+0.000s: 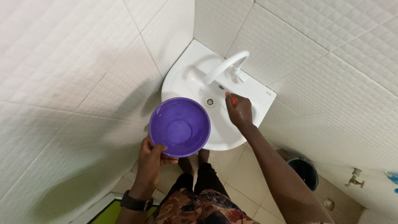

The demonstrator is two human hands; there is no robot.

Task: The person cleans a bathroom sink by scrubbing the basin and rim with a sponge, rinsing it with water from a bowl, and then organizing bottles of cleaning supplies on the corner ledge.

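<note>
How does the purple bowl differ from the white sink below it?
The purple bowl is held up by its rim in the left hand, while the white sink is fixed in the tiled corner. The bowl is smaller and covers part of the sink's front. The bowl's bottom is plain; the sink has a drain and a white tap over it. Both are rounded basins.

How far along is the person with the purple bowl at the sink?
Early on, it seems. The left hand holds the purple bowl by its rim over the white sink; the bowl looks empty, though a little water can't be ruled out. The right hand grips something small and red inside the basin, below the white tap. No water is seen running, so any filling or rinsing looks left to do.
</note>
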